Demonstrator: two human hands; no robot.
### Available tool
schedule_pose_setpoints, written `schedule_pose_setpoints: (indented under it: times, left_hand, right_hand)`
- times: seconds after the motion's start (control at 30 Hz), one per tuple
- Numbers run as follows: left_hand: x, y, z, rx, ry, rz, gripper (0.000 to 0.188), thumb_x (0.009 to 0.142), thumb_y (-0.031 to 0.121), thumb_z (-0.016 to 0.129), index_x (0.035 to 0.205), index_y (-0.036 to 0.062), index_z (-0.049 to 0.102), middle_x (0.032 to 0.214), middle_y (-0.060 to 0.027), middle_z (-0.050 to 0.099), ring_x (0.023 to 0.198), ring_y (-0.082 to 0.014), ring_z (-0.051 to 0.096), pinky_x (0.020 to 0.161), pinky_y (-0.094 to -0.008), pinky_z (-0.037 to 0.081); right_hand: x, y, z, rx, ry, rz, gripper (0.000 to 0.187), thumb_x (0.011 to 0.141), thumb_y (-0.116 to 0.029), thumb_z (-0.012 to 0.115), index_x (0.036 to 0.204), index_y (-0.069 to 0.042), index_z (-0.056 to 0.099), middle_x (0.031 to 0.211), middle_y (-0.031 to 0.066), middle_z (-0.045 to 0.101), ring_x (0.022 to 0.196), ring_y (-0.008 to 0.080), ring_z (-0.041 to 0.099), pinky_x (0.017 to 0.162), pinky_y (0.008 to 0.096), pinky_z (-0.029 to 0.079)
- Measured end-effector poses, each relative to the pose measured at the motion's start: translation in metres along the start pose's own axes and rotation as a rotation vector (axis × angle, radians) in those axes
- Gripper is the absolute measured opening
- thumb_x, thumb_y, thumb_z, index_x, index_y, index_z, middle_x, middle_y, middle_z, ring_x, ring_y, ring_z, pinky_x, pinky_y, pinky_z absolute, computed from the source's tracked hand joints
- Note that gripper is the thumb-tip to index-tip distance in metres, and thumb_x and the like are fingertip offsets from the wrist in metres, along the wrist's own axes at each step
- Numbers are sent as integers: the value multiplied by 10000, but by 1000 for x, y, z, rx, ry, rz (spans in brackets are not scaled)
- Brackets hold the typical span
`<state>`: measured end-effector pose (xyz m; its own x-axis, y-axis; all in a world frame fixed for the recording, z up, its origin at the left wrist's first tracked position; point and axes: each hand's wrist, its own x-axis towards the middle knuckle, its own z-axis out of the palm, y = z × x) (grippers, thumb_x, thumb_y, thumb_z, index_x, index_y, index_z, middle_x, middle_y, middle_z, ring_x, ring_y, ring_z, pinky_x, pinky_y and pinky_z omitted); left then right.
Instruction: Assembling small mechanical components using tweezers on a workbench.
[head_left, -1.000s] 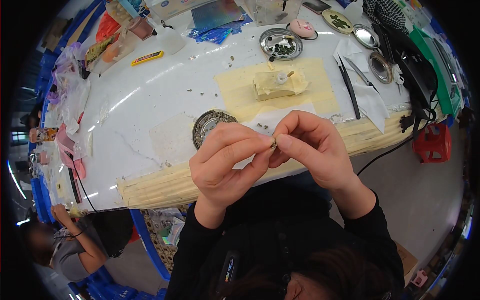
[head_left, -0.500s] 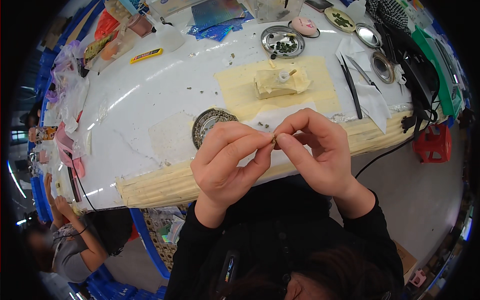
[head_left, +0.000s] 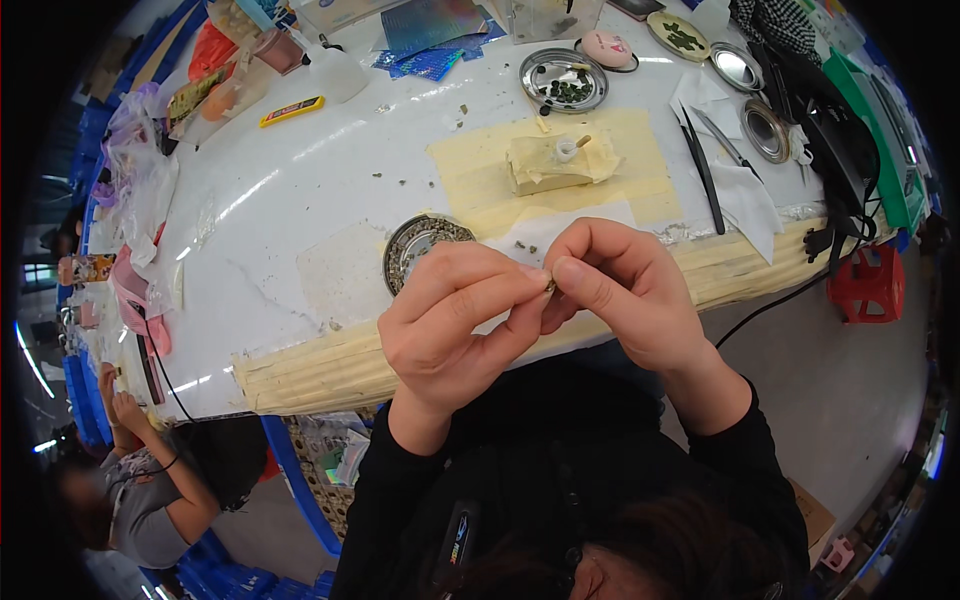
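My left hand [head_left: 452, 330] and my right hand [head_left: 630, 295] meet above the table's near edge. The left hand's thumb and index finger pinch a tiny brownish piece [head_left: 550, 286], too small to name. Against the same piece press the right thumb and index finger, partly hiding it. Just beyond my left hand lies a round metal dish [head_left: 388, 262] of small greyish pieces, its near right side covered by that hand. Several loose bits [head_left: 525, 247] rest on white paper [head_left: 590, 217] behind my fingertips.
A cream-taped block [head_left: 545, 180] bearing a small white cup [head_left: 566, 150] stands ahead. To its right lie black tweezers [head_left: 703, 170]. Farther back is a metal dish [head_left: 528, 72] with dark green pieces. A co-worker's arms [head_left: 150, 435] show at far left, a red stool [head_left: 866, 288] at right.
My right thumb has shifted up and its fingers have closed in lower around the tiny piece. The left hand is nearly still.
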<state>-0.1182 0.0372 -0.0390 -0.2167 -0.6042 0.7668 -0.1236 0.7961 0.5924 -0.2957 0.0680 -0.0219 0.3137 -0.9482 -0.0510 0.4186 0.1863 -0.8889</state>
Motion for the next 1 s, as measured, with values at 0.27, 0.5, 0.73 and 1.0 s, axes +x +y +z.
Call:
schedule_pose_setpoints:
  times: [0.27, 0.5, 0.73, 1.0]
  left_hand:
    - [1, -1, -3, -84, -11, -60, 279, 656, -95, 766, 905, 21, 716, 811, -61, 661, 712, -189, 630, 614, -289, 489]
    - [1, 2, 6, 143, 36, 57, 281, 644, -93, 770, 894, 12, 695, 803, -74, 660, 707, -214, 631, 609, -301, 499]
    - [0, 2, 8, 166, 44, 36, 277, 642, -97, 767, 887, 10, 691, 802, -78, 659, 704, -217, 631, 606, -299, 498]
    - [-1, -1, 3, -10, 40, -15, 267, 667, -97, 762, 904, 12, 703, 807, -73, 665, 721, -198, 638, 620, -291, 493]
  right_hand:
    - [1, 10, 1, 153, -35, 58, 195, 1002, -195, 553, 994, -2, 583, 879, 50, 646, 809, 116, 660, 739, 255, 555]
    - [0, 8, 5, -617, 189, -494, 86, 883, -54, 669, 904, -8, 600, 821, 63, 629, 733, 143, 625, 640, 273, 512]
    - [4, 1, 3, -992, 208, -749, 94, 828, -3, 688, 881, -9, 612, 803, 84, 611, 699, 191, 608, 604, 287, 494]
    - [-2, -2, 7, -185, 58, -156, 123, 974, -103, 570, 960, 19, 580, 854, 28, 609, 796, 73, 593, 695, 234, 519]
